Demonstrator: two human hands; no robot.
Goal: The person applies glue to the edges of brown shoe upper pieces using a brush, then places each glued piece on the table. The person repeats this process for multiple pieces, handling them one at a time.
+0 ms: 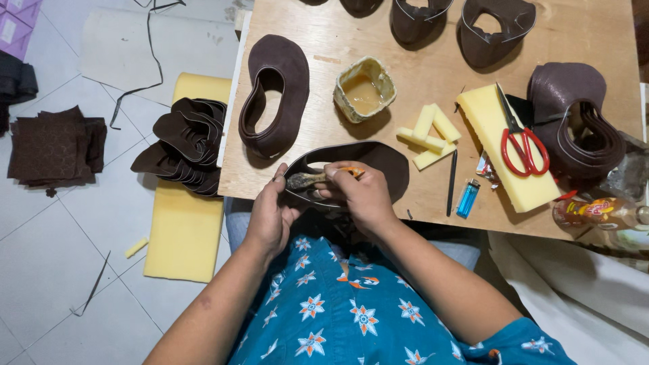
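The dark brown shoe upper (365, 162) is lying at the near edge of the wooden desk (433, 61), right in front of the person, with its opening facing up. The left hand (270, 213) is gripping the upper's left rim, thumb pressing on the edge. The right hand (358, 192) is clenching a glue brush (307, 179) with an orange handle, its gummy bristle end pointing left and touching the rim beside the left thumb.

Just beyond, toward the far side, a square glue pot (365, 89) holding amber glue is standing near the middle of the desk. To its left another brown upper (276, 94) is lying flat. To the right of the pot, a few pale yellow foam strips (429, 135) are lying crossed, next to a thick yellow foam block (510, 152) that is carrying red-handled scissors (522, 142). A thin black tool (451, 182) and a blue lighter (468, 198) are lying near the desk's near edge. Further right a stack of brown uppers (574, 122) is sitting, and more uppers (493, 27) are lining the far edge.

On the tiled floor to the left, a pile of brown uppers (186, 145) is resting on a long yellow foam slab (184, 230), with dark fabric squares (57, 145) well apart, further left.
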